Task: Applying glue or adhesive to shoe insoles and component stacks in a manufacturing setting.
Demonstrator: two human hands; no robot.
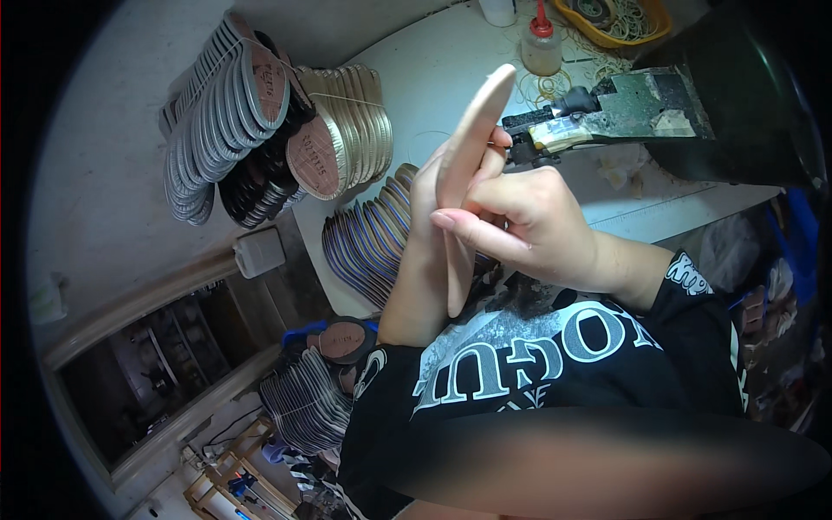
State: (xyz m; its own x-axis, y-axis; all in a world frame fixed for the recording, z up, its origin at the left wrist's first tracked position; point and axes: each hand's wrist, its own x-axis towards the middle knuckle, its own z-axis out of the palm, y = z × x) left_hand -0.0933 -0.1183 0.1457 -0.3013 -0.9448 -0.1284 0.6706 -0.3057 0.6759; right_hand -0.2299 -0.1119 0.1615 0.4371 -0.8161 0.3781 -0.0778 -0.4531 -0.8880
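Observation:
A beige shoe insole (475, 130) stands almost edge-on above the table's near part, its tip pointing up and away. My left hand (426, 198) is wrapped round its left side, and a fingertip of it shows past the right edge. Closed at the insole's middle from the right, my right hand (539, 208) has bent fingers and its thumb laid across the edge. The insole hides most of the left fingers.
Bundled insoles, silver (212, 143), gold (368, 130) and blue-edged (368, 234), stand at left on the white table (412, 82). A green-black machine (646, 104) is right. Behind are a red-nozzled bottle (542, 54) and a yellow basket (646, 33) of rubber bands.

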